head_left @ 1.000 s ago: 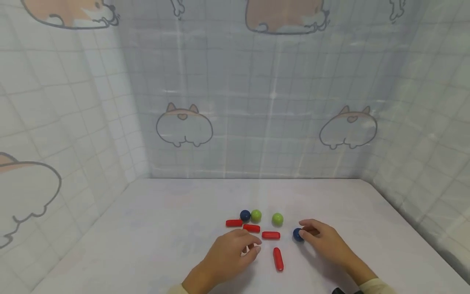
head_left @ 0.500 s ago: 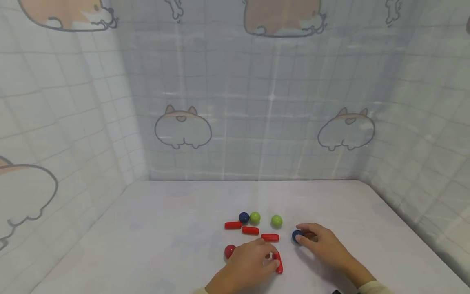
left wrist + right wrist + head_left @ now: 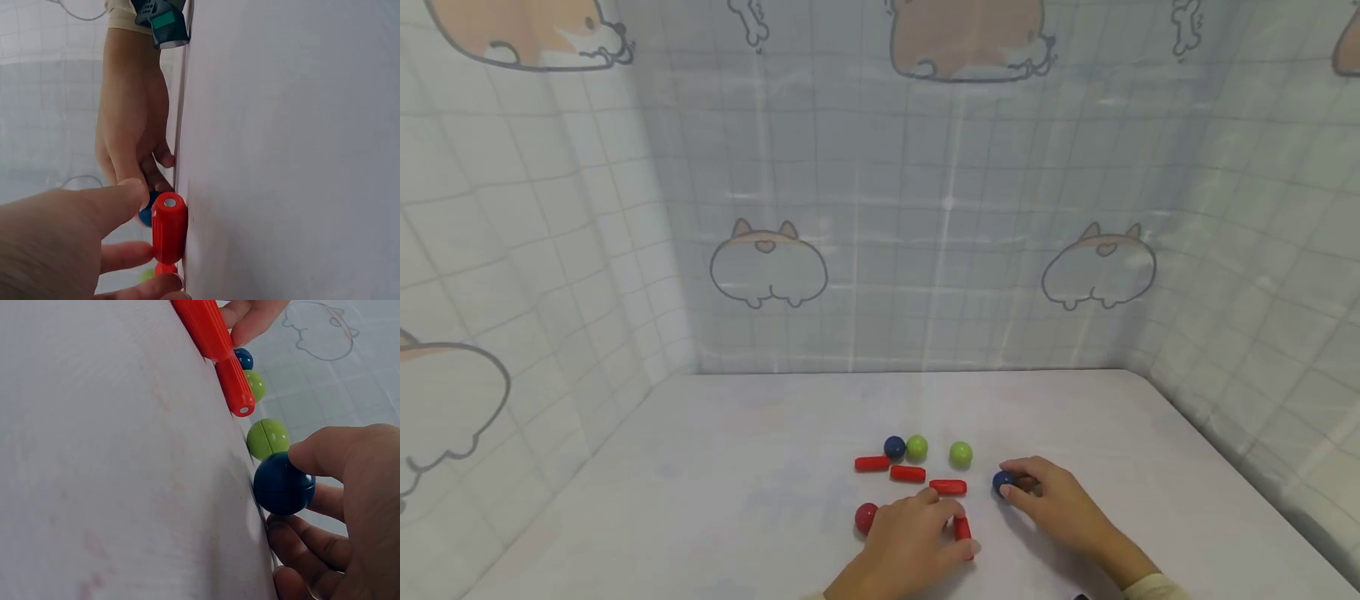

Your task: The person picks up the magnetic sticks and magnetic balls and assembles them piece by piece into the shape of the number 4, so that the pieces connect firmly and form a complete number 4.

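Note:
My left hand (image 3: 910, 542) reaches over a short red ribbed rod (image 3: 169, 228), thumb and forefinger curled about it at the table. A small silver dot marks the rod's end. Beside that hand sits a red ball (image 3: 866, 518), partly covered by it. To the right, my right hand (image 3: 1056, 504) pinches a dark blue ball (image 3: 284, 484) between thumb and fingers, down at the table. Behind the hands, several other red rods (image 3: 907, 473) lie in a loose row. Another blue ball (image 3: 894, 447) and a green ball (image 3: 917, 447) sit side by side; a second green ball (image 3: 961, 454) stands apart.
The white table (image 3: 737, 483) is enclosed by hanging sheets (image 3: 880, 333) with a grid and dog pattern at the back and both sides. A dark band with a green label (image 3: 164, 22) shows at the right wrist.
My left hand has moved right and nearer, onto the closest red rod, uncovering the red ball. The right hand stays at the blue ball. The head view has shifted slightly.

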Available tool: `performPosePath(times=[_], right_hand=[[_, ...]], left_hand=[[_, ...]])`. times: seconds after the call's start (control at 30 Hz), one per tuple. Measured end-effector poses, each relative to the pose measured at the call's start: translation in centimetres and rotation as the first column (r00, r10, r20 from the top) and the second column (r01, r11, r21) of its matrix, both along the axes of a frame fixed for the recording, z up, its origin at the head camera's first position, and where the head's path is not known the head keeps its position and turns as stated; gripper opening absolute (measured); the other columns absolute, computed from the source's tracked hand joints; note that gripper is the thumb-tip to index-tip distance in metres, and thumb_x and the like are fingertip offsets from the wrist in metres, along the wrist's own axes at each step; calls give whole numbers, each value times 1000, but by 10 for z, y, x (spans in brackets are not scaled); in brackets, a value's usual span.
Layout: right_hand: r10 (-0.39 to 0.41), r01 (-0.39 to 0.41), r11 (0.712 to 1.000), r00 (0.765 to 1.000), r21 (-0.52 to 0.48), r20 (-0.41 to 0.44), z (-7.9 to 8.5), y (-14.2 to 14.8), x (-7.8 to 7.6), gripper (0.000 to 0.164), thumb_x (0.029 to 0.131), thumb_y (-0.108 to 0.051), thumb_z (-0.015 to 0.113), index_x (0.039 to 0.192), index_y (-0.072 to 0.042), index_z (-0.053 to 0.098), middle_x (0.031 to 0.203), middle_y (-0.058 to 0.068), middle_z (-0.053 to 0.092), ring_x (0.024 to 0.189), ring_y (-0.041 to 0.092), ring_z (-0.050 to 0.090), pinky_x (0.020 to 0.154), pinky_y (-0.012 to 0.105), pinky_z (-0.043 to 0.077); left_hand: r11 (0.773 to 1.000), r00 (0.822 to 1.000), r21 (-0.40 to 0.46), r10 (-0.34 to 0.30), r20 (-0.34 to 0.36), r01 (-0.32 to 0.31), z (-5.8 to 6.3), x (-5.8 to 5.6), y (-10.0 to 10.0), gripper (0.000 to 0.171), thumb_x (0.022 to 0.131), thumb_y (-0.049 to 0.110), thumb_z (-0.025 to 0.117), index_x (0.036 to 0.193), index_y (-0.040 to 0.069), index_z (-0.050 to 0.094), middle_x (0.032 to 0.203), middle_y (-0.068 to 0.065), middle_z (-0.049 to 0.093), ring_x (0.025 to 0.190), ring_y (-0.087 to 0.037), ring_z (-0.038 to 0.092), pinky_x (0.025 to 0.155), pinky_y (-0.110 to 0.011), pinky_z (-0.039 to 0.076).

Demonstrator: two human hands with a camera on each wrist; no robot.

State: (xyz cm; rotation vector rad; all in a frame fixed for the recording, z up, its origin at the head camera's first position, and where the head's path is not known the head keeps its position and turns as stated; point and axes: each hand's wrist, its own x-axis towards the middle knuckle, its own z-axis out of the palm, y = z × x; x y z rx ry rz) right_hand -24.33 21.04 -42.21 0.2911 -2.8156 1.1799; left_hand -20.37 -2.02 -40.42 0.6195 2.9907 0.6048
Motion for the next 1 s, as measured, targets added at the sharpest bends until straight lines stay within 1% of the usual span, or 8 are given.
performPosePath(times=[0.2,0.3,0.43,0.63,0.83,1.0], right_hand=[[4,-4,1000,1000,-6,-8,1,-3,2,36,87,-30,73,117,-12,67,100,-7,64,88,8,58,80,31,50],[1,-1,1000,1000,2,-16,2,-3,2,35,87,-29,73,117,-13,67,99,-7,63,88,7,58,80,33,50],[-4,4,1000,1000,7,-21,0,-2,0,35,87,-31,73,116,-14,67,100,-7,63,88,7,58,80,33,50],[3,-2,1000,999,11,-37,-4,-1,-1,35,87,-31,73,116,-13,67,99,-7,63,87,6,58,79,32,50],[-1,1,1000,999,17,-43,-5,0,0,35,87,-32,73,116,-13,67,98,-8,64,87,6,58,80,33,50],[-3,4,1000,999,20,-48,-5,1,0,34,87,-32,72,116,-14,67,98,-8,63,87,6,58,79,32,50]], left_hand=[[999,1000,-43,27,-8,-28,0,1,2,43,75,61,74,106,32,71,95,11,63,79,-10,60,73,-51,55],[998,1000,-60,28,-12,-29,-1,1,3,45,75,61,73,108,31,70,93,10,61,75,-9,57,73,-49,55],[997,999,-66,35,-16,-36,-2,1,5,48,75,61,73,111,30,69,91,8,59,72,-10,54,71,-47,55],[996,999,-77,43,-9,-44,-4,2,5,50,75,61,73,114,30,70,93,7,59,74,-10,55,69,-47,56],[995,999,-85,44,7,-43,-4,3,6,50,75,61,72,114,30,70,95,6,59,76,-10,57,69,-49,56],[996,999,-78,33,-4,-33,-4,3,6,49,75,61,73,112,30,69,95,7,59,78,-11,57,71,-49,56]])
